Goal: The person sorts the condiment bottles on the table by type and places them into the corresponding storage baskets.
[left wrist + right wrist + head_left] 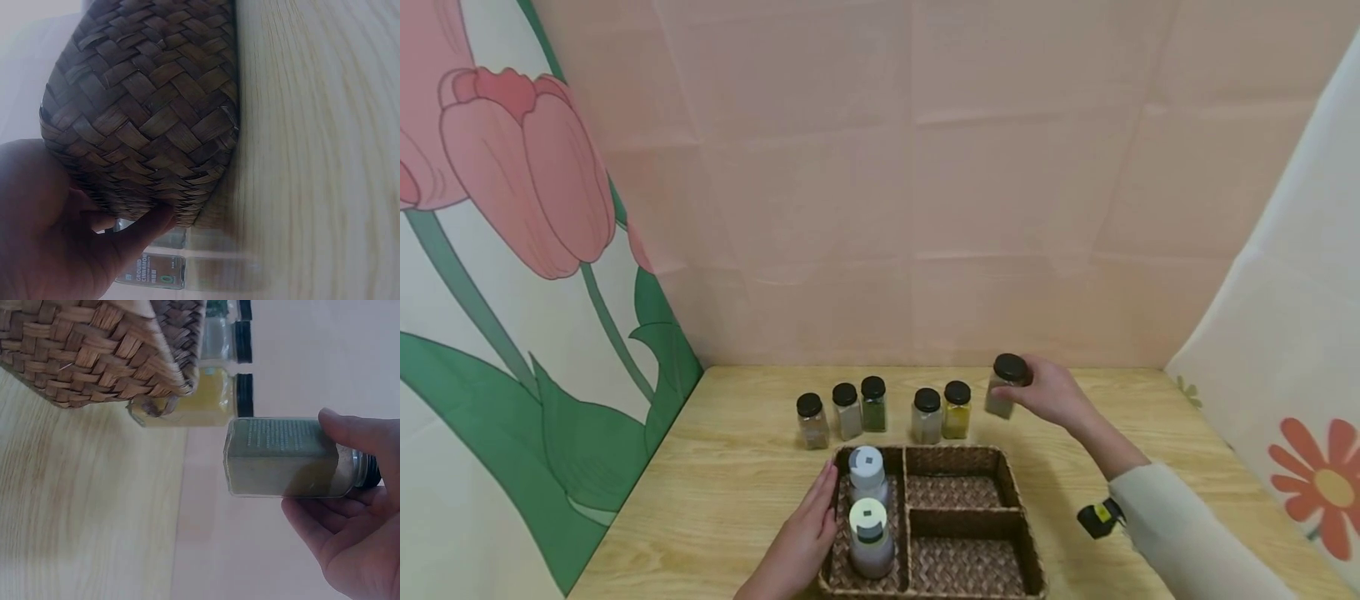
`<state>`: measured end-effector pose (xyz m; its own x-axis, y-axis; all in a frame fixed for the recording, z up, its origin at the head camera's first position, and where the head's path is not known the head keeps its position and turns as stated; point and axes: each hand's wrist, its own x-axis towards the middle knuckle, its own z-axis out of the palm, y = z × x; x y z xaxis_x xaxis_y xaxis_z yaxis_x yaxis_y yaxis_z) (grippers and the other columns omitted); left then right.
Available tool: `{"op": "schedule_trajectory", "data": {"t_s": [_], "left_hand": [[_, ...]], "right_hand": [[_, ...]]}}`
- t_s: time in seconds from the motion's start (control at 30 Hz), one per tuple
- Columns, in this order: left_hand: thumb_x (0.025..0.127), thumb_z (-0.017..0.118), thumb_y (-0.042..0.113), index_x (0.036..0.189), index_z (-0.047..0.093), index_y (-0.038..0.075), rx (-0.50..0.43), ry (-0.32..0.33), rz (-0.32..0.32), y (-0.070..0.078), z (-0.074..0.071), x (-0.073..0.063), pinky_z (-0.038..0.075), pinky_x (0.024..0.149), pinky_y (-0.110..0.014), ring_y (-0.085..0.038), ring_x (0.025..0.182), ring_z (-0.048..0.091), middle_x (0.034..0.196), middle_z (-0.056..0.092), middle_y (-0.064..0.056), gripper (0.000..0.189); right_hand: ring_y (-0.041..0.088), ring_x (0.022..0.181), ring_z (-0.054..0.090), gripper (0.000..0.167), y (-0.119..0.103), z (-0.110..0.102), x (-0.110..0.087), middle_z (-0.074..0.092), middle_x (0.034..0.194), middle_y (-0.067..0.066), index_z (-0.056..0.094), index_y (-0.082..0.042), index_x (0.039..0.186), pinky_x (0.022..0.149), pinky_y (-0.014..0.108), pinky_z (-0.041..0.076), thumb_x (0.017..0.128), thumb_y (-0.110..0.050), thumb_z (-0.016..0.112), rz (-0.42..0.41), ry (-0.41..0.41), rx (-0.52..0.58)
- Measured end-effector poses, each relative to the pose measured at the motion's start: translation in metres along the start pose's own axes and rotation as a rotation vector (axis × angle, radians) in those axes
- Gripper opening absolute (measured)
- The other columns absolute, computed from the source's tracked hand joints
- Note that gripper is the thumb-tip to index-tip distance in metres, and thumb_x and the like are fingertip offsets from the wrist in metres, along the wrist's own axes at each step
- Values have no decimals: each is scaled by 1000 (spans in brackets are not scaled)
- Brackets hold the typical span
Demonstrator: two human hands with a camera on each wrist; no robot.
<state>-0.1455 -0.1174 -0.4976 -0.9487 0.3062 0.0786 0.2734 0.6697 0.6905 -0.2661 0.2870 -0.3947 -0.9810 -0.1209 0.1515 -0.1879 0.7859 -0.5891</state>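
My right hand [1051, 392] grips a black-lidded glass spice jar [1002, 398] near its top, at the back right of the table. In the right wrist view, the jar [281, 456] is off the table, with grey-brown powder and a printed label. My left hand [808, 529] rests against the outer left wall of a woven basket [1030, 546]; the left wrist view shows the thumb and fingers against the weave [150, 94]. Two white-capped bottles, a rear one [867, 468] and a front one [871, 542], stand in the basket's long left compartment.
Behind the basket stand several black-lidded jars, among them a green-filled jar [874, 406] and a yellow-filled jar [957, 412]. A ground cinnamon jar [153, 270] shows beneath the left hand in the left wrist view. A pink cloth [880, 208] hangs behind the wooden table [700, 492].
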Motion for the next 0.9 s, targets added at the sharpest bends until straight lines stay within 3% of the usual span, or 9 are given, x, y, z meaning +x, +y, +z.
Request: {"op": "schedule_trajectory", "data": {"t_s": [0.47,0.9], "left_hand": [[105,45,10,161,25,6,-2,-3,1,1,-1,0,33,115,-55,-34,148,31,168,18,-11,60],[104,48,9,161,26,6,13,22,18,0,0,-1,33,115,-55,-34,147,33,168,20,-10,60]], "right_hand": [[29,92,68,58,-24,-5,-9,71,109,16,62,-2,126,68,42,57,88,-43,78,-22,-17,10],[21,84,68,52,-38,-3,-15,72,100,9,66,-4,120,66,37,56,87,-41,80,-65,-24,9]]}}
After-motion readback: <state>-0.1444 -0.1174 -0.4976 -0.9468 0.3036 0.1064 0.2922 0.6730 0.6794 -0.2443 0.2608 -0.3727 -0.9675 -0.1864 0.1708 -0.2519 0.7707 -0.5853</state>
